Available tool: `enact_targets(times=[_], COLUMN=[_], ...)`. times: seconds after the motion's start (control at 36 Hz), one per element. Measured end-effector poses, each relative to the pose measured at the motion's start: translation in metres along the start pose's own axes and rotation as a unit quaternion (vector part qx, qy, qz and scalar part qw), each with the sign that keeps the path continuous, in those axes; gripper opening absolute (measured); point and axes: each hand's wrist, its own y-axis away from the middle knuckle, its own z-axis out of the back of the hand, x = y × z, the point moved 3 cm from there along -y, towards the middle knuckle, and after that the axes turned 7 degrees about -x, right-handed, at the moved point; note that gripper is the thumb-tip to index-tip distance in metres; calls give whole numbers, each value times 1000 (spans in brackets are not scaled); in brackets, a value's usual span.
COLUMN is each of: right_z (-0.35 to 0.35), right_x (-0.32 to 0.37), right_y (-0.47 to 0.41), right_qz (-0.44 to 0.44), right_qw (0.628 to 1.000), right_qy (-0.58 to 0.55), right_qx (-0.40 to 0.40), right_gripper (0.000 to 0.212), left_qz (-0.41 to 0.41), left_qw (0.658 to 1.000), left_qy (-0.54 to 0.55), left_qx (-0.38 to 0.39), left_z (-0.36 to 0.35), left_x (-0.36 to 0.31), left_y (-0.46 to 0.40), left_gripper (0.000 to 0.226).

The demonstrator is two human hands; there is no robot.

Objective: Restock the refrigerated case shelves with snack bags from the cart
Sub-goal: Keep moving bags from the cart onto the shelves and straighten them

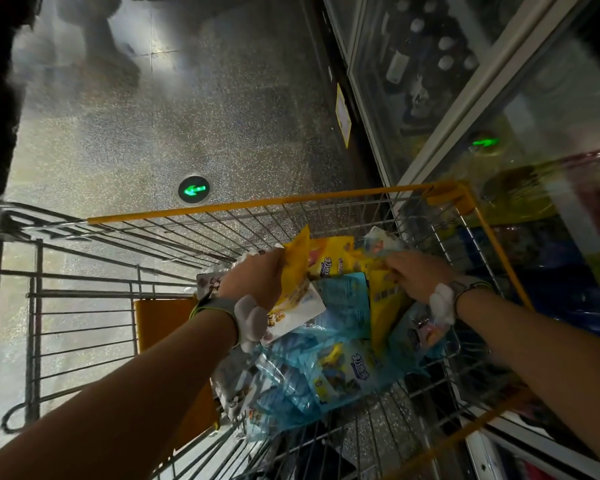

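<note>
Reaching into the yellow-rimmed wire shopping cart [478, 223], your left hand [253, 275] grips a yellow snack bag [293, 271]; your right hand's [413, 275] fingertips vanish among yellow and blue bags [343, 372], grip unclear. Glass-doored refrigerated case [499, 98] hugs the cart's right edge.
</note>
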Motion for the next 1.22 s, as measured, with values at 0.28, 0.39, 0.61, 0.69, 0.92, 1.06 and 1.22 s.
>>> enact_targets(times=[0.28,0.39,0.61,0.69,0.92,1.06,1.22], right_z=[19,0,-56,-70,-95,-100,-105], right_x=[17,14,34,59,101,115,120], right_y=[-13,-22,-13,-15,-15,-18,-23], right_qz=[-107,-231,-345,-350,-392,-411,-433], right_qw=[971,920,810,767,674,642,595], right_qy=[-158,-277,-452,-523,-620,-643,-676], right_qx=[-144,-156,-143,-125,-82,-79,-28], right_gripper=[7,15,22,16,27,29,42], left_qz=[19,33,39,46,44,7,3], left_qw=[999,997,995,994,996,999,1000], left_qy=[40,66,91,95,75,0,-26], left_qx=[4,-9,-26,-23,-31,-34,6], left_z=[1,-1,-4,-4,-3,-6,-2], left_x=[5,12,18,19,11,7,8], left_y=[5,8,15,16,20,18,11], left_gripper=[31,38,40,42,45,44,36])
